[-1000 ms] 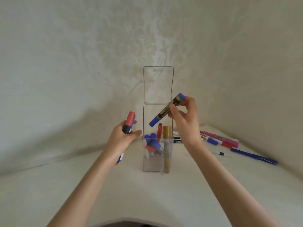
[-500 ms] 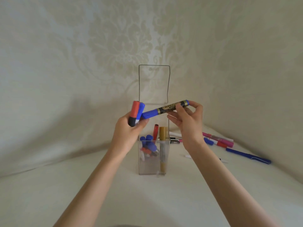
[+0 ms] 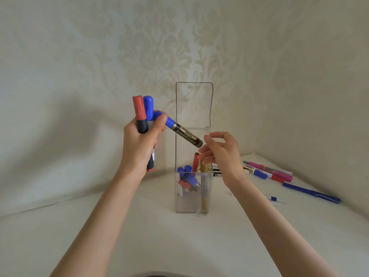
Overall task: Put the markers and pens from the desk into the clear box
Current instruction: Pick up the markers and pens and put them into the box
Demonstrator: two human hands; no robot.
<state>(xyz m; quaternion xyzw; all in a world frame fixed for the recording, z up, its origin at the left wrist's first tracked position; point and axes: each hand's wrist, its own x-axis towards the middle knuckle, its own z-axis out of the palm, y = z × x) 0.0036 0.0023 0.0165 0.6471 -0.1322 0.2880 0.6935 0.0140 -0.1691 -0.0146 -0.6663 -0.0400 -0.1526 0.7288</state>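
Note:
A tall clear box (image 3: 191,204) stands on the white desk with its lid up; several markers, blue, red and gold, stand inside. My left hand (image 3: 139,144), left of the box and above desk level, grips a red-capped marker (image 3: 139,114), a blue-capped marker (image 3: 148,107) and the blue end of a black-and-gold marker (image 3: 184,133) that slants down to the right. My right hand (image 3: 221,154) hovers over the box's right side, fingers apart, its fingertips just beside that marker's dark end.
More markers and pens lie on the desk at the right: a pink marker (image 3: 271,170), a red-and-blue marker (image 3: 261,173), a long blue pen (image 3: 311,192) and a small white pen (image 3: 276,199). Patterned wallpaper rises close behind the box.
The black-and-gold marker passed from my right hand into my left, joining the two there. My left hand rose and my right hand let go and dropped towards the box.

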